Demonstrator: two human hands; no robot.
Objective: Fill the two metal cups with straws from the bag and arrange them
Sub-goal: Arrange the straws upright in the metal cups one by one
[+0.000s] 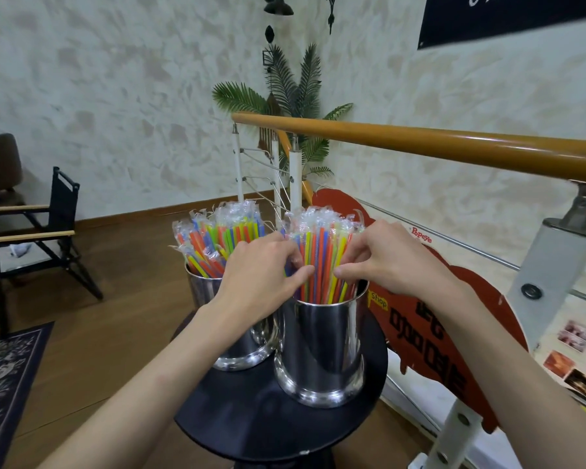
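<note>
Two shiny metal cups stand on a small round black table [251, 421]. The near right cup [322, 353] holds a bunch of wrapped coloured straws [322, 262]. My left hand [261, 272] and my right hand [389, 258] curl round this bunch from either side, just above the rim. The far left cup [203, 289], partly hidden behind my left wrist, is packed with more wrapped straws [217, 235]. No bag is in view.
An orange wooden handrail [420, 143] with white posts runs behind and to the right of the table. A red shop sign [430, 319] leans on the railing. A folding chair [41, 238] stands at left, a rug [7, 374] lies lower left, and a plant [295, 96] stands behind.
</note>
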